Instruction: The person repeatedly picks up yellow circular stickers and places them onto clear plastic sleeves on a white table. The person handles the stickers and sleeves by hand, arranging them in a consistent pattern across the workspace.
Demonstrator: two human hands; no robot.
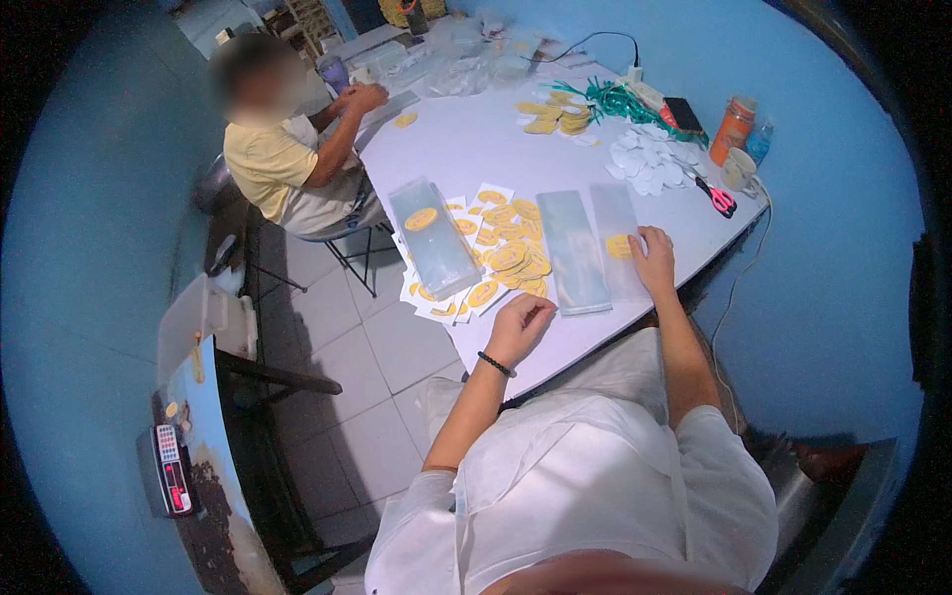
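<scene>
My right hand (656,262) rests on the right edge of a clear plastic bag (614,208), its thumb at a yellow oval label (619,247) on that bag. My left hand (523,323) is at the table's front edge, fingers curled, just below a heap of yellow oval labels (513,256). Whether anything is between its fingers is hidden. Between my hands lies a stack of clear plastic bags (573,253). Farther left, another stack of bags (439,253) with a yellow label on top lies partly over the labels.
A co-worker (275,163) sits at the table's left side, hands together. Pink-handled scissors (720,198), white paper pieces (651,160), more yellow labels (558,115), green ribbon (617,100) and a phone (682,114) lie toward the wall. A digital scale (172,476) stands on the left table.
</scene>
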